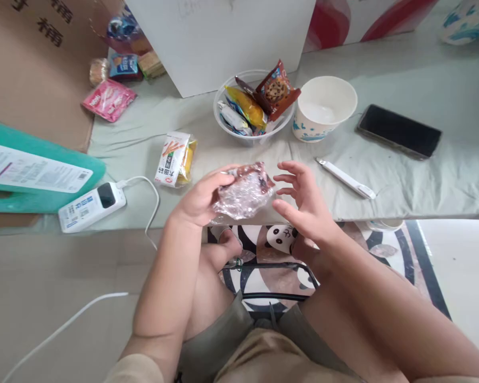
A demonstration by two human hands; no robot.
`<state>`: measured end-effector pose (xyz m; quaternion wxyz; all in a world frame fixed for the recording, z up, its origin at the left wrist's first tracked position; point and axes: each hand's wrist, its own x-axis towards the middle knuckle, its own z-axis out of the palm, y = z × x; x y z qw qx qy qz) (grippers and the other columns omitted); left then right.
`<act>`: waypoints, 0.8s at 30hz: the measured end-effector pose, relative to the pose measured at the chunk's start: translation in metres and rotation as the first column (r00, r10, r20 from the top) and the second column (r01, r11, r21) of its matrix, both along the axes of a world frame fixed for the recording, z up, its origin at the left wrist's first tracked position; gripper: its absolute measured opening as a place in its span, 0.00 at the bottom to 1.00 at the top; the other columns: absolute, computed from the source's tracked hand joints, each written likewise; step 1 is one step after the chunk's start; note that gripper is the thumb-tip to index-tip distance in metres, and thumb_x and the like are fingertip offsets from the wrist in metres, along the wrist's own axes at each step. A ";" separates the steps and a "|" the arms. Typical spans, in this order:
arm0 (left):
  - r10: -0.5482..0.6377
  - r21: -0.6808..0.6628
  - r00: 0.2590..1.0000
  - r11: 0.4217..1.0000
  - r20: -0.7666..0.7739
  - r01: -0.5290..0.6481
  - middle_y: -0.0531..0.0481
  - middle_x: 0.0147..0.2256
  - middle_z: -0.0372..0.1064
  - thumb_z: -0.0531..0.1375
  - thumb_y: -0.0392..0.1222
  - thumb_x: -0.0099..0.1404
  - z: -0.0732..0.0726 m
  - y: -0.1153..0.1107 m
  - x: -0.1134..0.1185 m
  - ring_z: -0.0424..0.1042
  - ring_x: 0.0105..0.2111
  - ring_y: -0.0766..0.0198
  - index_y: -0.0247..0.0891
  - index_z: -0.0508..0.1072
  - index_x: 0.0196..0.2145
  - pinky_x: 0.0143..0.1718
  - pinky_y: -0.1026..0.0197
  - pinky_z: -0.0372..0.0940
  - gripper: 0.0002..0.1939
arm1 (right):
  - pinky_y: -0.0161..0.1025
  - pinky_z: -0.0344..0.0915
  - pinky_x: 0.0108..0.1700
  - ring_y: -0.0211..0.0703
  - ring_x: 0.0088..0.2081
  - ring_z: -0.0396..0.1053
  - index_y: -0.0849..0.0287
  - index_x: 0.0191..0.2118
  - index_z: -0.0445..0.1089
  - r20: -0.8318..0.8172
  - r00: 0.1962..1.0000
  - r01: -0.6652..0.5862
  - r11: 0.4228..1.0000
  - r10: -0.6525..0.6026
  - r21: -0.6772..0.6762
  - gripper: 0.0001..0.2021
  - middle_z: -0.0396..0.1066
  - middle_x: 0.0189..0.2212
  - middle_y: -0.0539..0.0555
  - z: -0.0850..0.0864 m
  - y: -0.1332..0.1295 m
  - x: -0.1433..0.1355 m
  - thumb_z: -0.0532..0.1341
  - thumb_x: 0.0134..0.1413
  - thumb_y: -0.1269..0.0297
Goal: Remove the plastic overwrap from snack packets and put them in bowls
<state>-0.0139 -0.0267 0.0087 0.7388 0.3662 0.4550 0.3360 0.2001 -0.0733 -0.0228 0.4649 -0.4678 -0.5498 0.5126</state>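
My left hand (pixel 206 192) grips a reddish-brown snack packet (pixel 245 191) in crinkled clear plastic wrap, just above the front edge of the table. What is inside the wrap I cannot make out. To its right my right hand (pixel 297 198) is held with fingers apart, close to the packet, with nothing in it. Beyond both hands stands a clear plastic bowl (pixel 250 139) of several wrapped snacks, among them a brown cookie packet (pixel 277 91) and a yellow packet (pixel 248 109). A white paper cup (pixel 314 130) with a blue-green pattern touches or nearly touches the bowl.
Left lie a boxed snack packet (pixel 173 159), a pink packet (pixel 110 100) and a white power bank (pixel 91 207) with a cable, beside a green container (pixel 43 165). Right are a white utility knife (pixel 345 178) and a black phone (pixel 399 131). A white box (pixel 227 42) stands behind.
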 end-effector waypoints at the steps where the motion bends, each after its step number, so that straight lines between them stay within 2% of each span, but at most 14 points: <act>1: -0.064 -0.066 0.997 0.996 0.038 0.067 0.44 0.39 0.77 0.66 0.50 0.54 -0.003 -0.002 0.007 0.77 0.38 0.55 0.35 0.76 0.44 0.41 0.55 0.71 0.23 | 0.48 0.70 0.53 0.51 0.55 0.69 0.49 0.61 0.58 -0.014 0.999 -0.048 0.999 0.048 -0.005 0.35 0.65 0.60 0.59 -0.002 -0.002 0.005 0.71 0.49 0.55; 3: -0.140 -0.116 0.988 0.983 0.059 0.146 0.46 0.35 0.76 0.68 0.57 0.55 -0.009 -0.005 0.021 0.75 0.34 0.58 0.35 0.76 0.43 0.37 0.58 0.69 0.25 | 0.50 0.70 0.52 0.51 0.51 0.71 0.51 0.61 0.57 -0.012 0.996 -0.088 0.994 0.087 -0.067 0.36 0.70 0.53 0.59 -0.005 -0.004 0.014 0.71 0.49 0.54; 5: -0.190 -0.080 0.979 0.977 0.078 0.196 0.46 0.37 0.76 0.69 0.65 0.53 -0.014 -0.007 0.031 0.75 0.34 0.58 0.37 0.76 0.45 0.35 0.59 0.69 0.32 | 0.49 0.71 0.49 0.49 0.46 0.72 0.53 0.57 0.61 0.013 1.000 -0.005 0.989 0.007 -0.145 0.30 0.72 0.46 0.57 -0.006 -0.005 0.021 0.70 0.51 0.53; 7: -0.200 0.039 0.976 0.980 0.082 0.197 0.45 0.45 0.76 0.75 0.63 0.47 -0.018 -0.007 0.038 0.76 0.41 0.55 0.39 0.75 0.50 0.39 0.59 0.70 0.38 | 0.48 0.71 0.46 0.48 0.44 0.72 0.54 0.50 0.63 0.032 0.994 0.113 0.975 -0.109 -0.192 0.25 0.72 0.45 0.57 -0.006 -0.003 0.025 0.69 0.50 0.51; 9: -0.138 0.172 0.990 0.976 0.029 0.131 0.46 0.50 0.75 0.79 0.53 0.43 -0.020 -0.006 0.044 0.75 0.48 0.54 0.42 0.73 0.53 0.46 0.59 0.70 0.41 | 0.48 0.71 0.46 0.48 0.43 0.73 0.54 0.47 0.63 0.030 0.986 0.164 0.965 -0.161 -0.204 0.22 0.72 0.44 0.56 -0.005 -0.001 0.027 0.68 0.50 0.51; 11: -0.039 0.234 0.998 0.971 -0.040 0.047 0.48 0.48 0.75 0.79 0.48 0.45 -0.021 -0.003 0.050 0.75 0.48 0.55 0.42 0.73 0.51 0.48 0.59 0.70 0.37 | 0.48 0.72 0.46 0.48 0.43 0.73 0.54 0.47 0.63 0.028 0.988 0.158 0.969 -0.155 -0.193 0.23 0.73 0.43 0.56 -0.003 0.001 0.028 0.68 0.50 0.51; 13: 0.033 0.211 0.998 0.977 -0.059 -0.020 0.50 0.43 0.76 0.77 0.48 0.47 -0.022 0.001 0.056 0.76 0.44 0.57 0.41 0.74 0.48 0.46 0.58 0.70 0.31 | 0.48 0.73 0.45 0.49 0.44 0.74 0.55 0.50 0.63 0.059 0.988 0.149 0.978 -0.142 -0.148 0.23 0.74 0.44 0.57 -0.001 0.003 0.031 0.67 0.52 0.50; 15: 0.111 0.189 0.993 0.977 -0.030 -0.103 0.51 0.40 0.76 0.75 0.47 0.48 -0.024 0.007 0.061 0.76 0.41 0.59 0.40 0.76 0.44 0.44 0.58 0.70 0.26 | 0.51 0.72 0.47 0.51 0.46 0.74 0.55 0.51 0.64 0.184 0.964 0.201 0.979 -0.190 -0.044 0.21 0.74 0.46 0.59 0.002 0.005 0.040 0.64 0.55 0.51; 17: 0.221 0.208 0.975 0.954 -0.001 -0.216 0.52 0.37 0.76 0.74 0.45 0.47 -0.028 0.013 0.065 0.75 0.38 0.62 0.39 0.76 0.40 0.43 0.60 0.70 0.23 | 0.54 0.70 0.52 0.54 0.49 0.73 0.57 0.49 0.67 0.401 0.863 0.293 0.951 -0.307 0.097 0.16 0.74 0.47 0.61 0.003 0.008 0.055 0.61 0.58 0.56; 19: 0.308 0.216 0.951 0.928 0.017 -0.304 0.53 0.35 0.76 0.73 0.43 0.46 -0.033 0.017 0.067 0.75 0.36 0.64 0.39 0.75 0.37 0.41 0.62 0.70 0.20 | 0.58 0.66 0.57 0.59 0.52 0.71 0.59 0.49 0.70 0.622 0.678 0.362 0.914 -0.392 0.181 0.15 0.72 0.49 0.64 0.003 0.011 0.073 0.61 0.57 0.62; 20: 0.335 0.199 0.942 0.922 0.024 -0.333 0.53 0.35 0.75 0.73 0.41 0.45 -0.037 0.017 0.067 0.74 0.36 0.65 0.40 0.74 0.36 0.40 0.62 0.70 0.19 | 0.60 0.65 0.57 0.62 0.54 0.70 0.60 0.50 0.70 0.712 0.585 0.384 0.906 -0.389 0.180 0.16 0.71 0.50 0.66 0.002 0.012 0.082 0.61 0.56 0.64; 22: 0.353 0.141 0.935 0.924 0.043 -0.356 0.55 0.35 0.75 0.72 0.38 0.44 -0.043 0.016 0.067 0.75 0.35 0.66 0.42 0.71 0.37 0.39 0.62 0.71 0.21 | 0.62 0.64 0.56 0.67 0.55 0.68 0.61 0.52 0.71 0.843 0.441 0.400 0.908 -0.308 0.122 0.18 0.70 0.52 0.69 -0.002 0.013 0.096 0.62 0.55 0.65; 24: 0.333 0.103 0.941 0.936 0.062 -0.337 0.57 0.36 0.75 0.72 0.37 0.44 -0.046 0.012 0.068 0.76 0.34 0.65 0.46 0.69 0.41 0.38 0.60 0.73 0.26 | 0.62 0.65 0.54 0.70 0.55 0.67 0.61 0.50 0.73 0.907 0.362 0.383 0.921 -0.216 0.067 0.16 0.70 0.52 0.70 -0.004 0.014 0.104 0.61 0.56 0.65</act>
